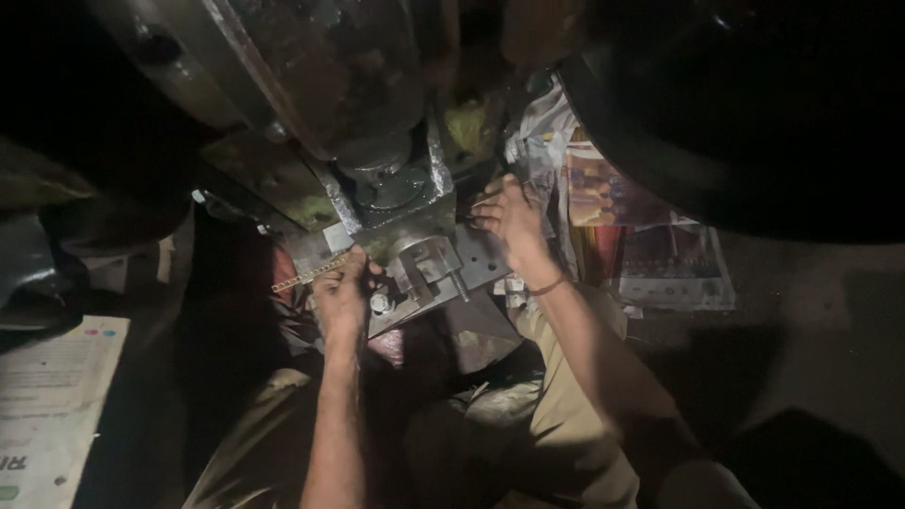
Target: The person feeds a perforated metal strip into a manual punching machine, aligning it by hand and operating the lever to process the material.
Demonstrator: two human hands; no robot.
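Fingers of the left hand (341, 294) are clamped on a thin perforated brass-coloured metal strip (306, 273); right hand (514, 226) fingers are spread on the grey steel press bed (481, 259).

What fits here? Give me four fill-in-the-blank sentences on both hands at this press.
The left hand holds a thin perforated metal ____.
The right hand wears a band on its ____.
A threaded ____ sticks out of the metal block between the hands.
The machine stands ____ the hands.

Missing: strip; wrist; bolt; above

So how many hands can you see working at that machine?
2. The left hand holds a perforated metal strip at the press bed's front; the right hand rests at its right side. Others may hide in the dark.
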